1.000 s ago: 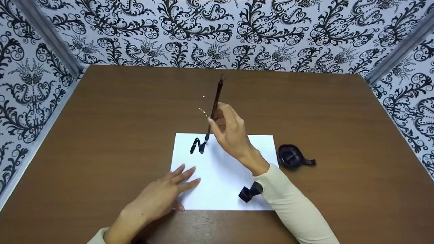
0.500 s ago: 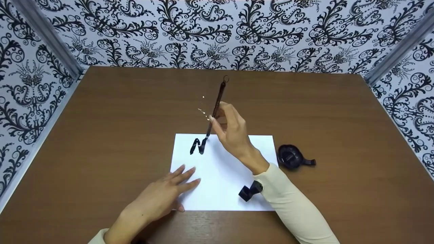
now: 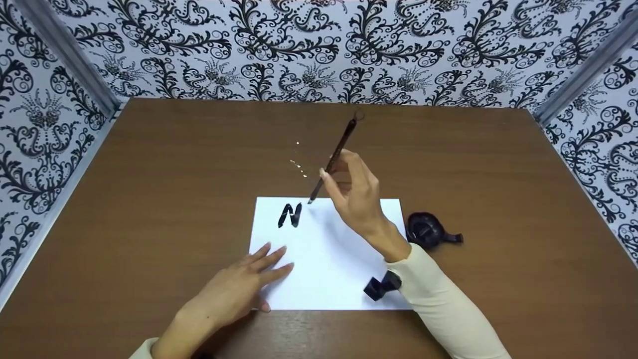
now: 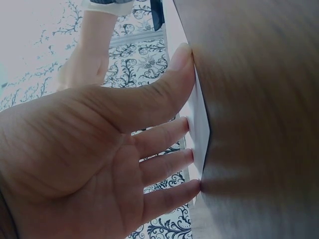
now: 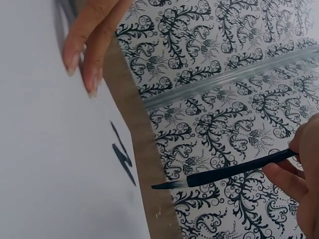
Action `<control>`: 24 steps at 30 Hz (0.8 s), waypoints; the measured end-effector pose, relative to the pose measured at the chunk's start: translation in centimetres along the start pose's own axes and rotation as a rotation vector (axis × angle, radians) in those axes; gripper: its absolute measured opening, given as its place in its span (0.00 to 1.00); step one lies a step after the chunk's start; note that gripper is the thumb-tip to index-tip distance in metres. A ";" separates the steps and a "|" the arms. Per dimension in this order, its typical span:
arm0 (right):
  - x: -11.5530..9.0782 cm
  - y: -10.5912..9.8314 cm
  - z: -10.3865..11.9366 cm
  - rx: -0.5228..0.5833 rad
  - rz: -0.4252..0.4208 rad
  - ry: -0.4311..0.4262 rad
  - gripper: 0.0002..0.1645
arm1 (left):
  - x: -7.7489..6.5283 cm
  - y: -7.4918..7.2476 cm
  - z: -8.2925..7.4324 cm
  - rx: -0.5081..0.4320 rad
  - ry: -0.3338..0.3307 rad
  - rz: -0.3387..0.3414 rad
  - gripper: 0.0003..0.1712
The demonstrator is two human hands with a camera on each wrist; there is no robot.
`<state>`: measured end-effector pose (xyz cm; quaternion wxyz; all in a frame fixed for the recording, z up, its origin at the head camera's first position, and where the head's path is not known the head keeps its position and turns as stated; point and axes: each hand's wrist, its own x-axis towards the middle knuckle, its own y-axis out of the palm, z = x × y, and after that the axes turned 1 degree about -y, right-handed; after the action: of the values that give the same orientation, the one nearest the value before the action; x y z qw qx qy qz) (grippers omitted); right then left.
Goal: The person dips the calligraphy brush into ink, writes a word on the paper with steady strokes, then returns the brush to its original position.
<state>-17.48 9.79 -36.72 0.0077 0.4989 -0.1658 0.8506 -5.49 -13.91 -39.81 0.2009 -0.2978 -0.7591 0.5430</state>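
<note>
My right hand [image 3: 356, 197] pinches a dark ink brush [image 3: 341, 147] between thumb and fingers, its handle leaning up and to the right. In the right wrist view the black-wetted tip of the brush [image 5: 169, 185] is apart from the paper. A white sheet of paper [image 3: 324, 259] carries a black zigzag mark [image 3: 289, 215], like an N, near its top left. On the sheet's lower left, my left hand [image 3: 234, 286] rests with fingers spread. The left wrist view shows that hand's fingertips [image 4: 182, 57] touching the paper at its edge.
A small dark ink dish [image 3: 426, 230] with a short handle stands just right of the paper. The brown wooden table [image 3: 174, 164] has a few pale specks [image 3: 299, 167] beyond the sheet. Patterned wallpaper [image 3: 299, 50] closes off the back and sides.
My right hand has moved right with the brush. The brush tip has left the end of the zigzag, whose last upstroke now reaches higher. My left hand has stayed in place.
</note>
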 end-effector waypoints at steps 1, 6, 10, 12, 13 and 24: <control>-0.2 -0.2 0.0 0.001 -0.004 0.002 0.18 | 0.0 0.0 0.0 0.000 -0.002 -0.001 0.41; -0.8 -0.4 -0.4 -0.005 -0.035 0.030 0.17 | -0.1 0.0 0.0 0.006 -0.018 0.003 0.41; -1.0 -0.3 -0.7 -0.007 -0.047 0.060 0.16 | 0.0 0.1 0.0 -0.001 -0.018 0.008 0.41; -1.1 -0.3 -0.9 -0.005 -0.051 0.074 0.16 | 0.0 0.1 -0.1 -0.006 -0.020 0.008 0.42; -1.2 -0.2 -0.9 -0.006 -0.051 0.079 0.16 | 0.0 0.1 -0.1 -0.008 -0.020 0.008 0.42; -1.4 0.1 -1.3 -0.015 -0.066 0.089 0.16 | 0.1 0.1 -0.2 -0.005 -0.026 0.008 0.42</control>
<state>-17.90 10.26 -38.58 0.0467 0.4655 -0.1550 0.8701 -5.38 -13.68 -39.82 0.1881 -0.2945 -0.7618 0.5455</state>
